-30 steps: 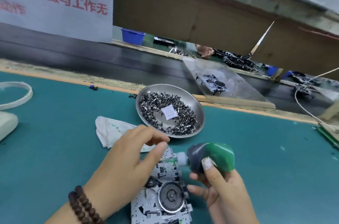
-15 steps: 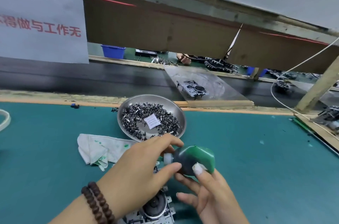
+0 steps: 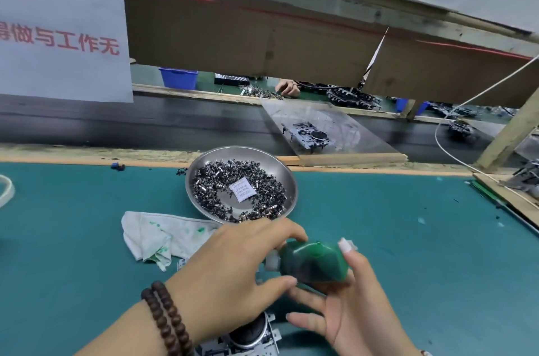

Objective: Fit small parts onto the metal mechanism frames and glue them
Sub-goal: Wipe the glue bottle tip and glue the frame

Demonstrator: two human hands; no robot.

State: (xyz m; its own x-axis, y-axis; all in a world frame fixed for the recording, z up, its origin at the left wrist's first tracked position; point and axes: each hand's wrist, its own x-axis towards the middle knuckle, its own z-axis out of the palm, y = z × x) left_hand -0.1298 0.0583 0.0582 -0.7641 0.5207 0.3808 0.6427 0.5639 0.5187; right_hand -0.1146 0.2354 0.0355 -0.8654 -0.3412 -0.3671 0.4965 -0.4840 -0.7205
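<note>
Your right hand (image 3: 354,294) grips the bottle (image 3: 313,264); your left hand (image 3: 230,271) pinches its neck over the frame (image 3: 250,338). Dish (image 3: 287,178) just beyond; bare mat (image 3: 423,253) rightward.

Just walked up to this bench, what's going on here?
A person is gluing parts at a green work mat. The right hand holds a green glue bottle, and the left hand pinches its white nozzle end. A metal mechanism frame lies beneath the hands. A steel dish of small parts sits behind.
</note>
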